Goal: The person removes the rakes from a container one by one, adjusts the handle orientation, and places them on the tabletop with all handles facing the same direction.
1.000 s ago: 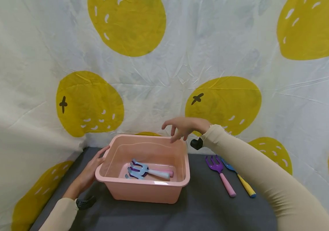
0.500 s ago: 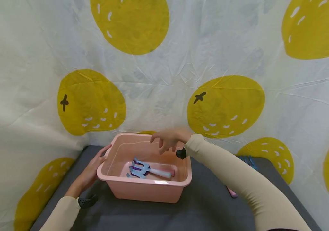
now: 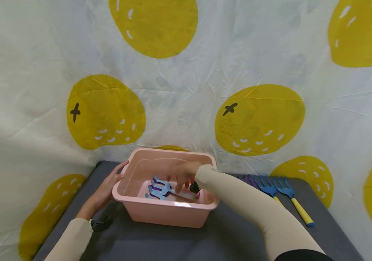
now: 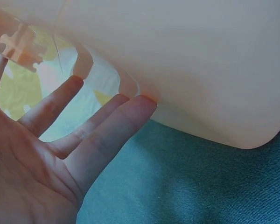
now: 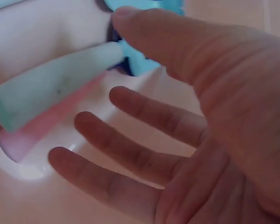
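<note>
A pink plastic basin point(image 3: 163, 214) stands on the dark table. My left hand point(image 3: 105, 186) rests against its left side, fingers extended; the left wrist view shows fingertips touching the outside wall. Inside the basin lies a light blue garden hand fork point(image 3: 162, 188) with a whitish handle. Under it is a purple fork with a pink handle point(image 5: 42, 126), partly hidden. My right hand point(image 3: 183, 174) reaches into the basin over the handles. In the right wrist view its fingers are spread and slightly bent around the whitish handle point(image 5: 56, 84), without gripping it.
Right of the basin, two blue forks with yellow handles, the outer one point(image 3: 298, 206) and the inner one point(image 3: 265, 185), lie beside a purple fork point(image 3: 247, 179). The right sleeve point(image 3: 238, 197) covers part of them. A lemon-patterned cloth point(image 3: 179, 119) hangs behind the table.
My right hand has moved left and down, from above the basin's far right corner into the basin. The left hand keeps its place on the basin. The view has shifted slightly.
</note>
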`<state>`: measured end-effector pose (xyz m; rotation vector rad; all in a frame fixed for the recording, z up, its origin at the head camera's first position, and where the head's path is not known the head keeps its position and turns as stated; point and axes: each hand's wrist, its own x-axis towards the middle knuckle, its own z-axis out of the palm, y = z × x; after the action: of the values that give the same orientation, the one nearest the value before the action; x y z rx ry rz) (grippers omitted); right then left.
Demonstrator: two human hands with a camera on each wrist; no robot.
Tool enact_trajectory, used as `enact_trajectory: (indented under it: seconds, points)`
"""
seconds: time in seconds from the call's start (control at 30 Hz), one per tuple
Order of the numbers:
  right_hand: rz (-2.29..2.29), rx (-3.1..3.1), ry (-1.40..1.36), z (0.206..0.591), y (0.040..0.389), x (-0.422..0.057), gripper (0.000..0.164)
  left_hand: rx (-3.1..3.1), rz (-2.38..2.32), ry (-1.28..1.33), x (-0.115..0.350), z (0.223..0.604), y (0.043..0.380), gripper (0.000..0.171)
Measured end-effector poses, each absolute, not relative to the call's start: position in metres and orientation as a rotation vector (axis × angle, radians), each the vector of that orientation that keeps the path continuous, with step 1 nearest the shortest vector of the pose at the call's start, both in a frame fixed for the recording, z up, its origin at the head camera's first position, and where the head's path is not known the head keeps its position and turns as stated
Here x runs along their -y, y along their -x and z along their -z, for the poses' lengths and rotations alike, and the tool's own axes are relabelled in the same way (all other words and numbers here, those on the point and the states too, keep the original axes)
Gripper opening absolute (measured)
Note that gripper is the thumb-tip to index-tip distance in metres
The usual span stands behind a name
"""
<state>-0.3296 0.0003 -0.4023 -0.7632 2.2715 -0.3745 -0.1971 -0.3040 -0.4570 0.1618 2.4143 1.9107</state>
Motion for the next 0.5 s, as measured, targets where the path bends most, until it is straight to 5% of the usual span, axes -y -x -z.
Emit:
enact_trajectory:
  seconds: [0.5]
  points:
    - [0.313, -2.375, 0.714, 0.421, 0.322, 0.004, 0.056, -2.397, -1.928, -0.169, 0.303, 0.455, 0.199, 0.058]
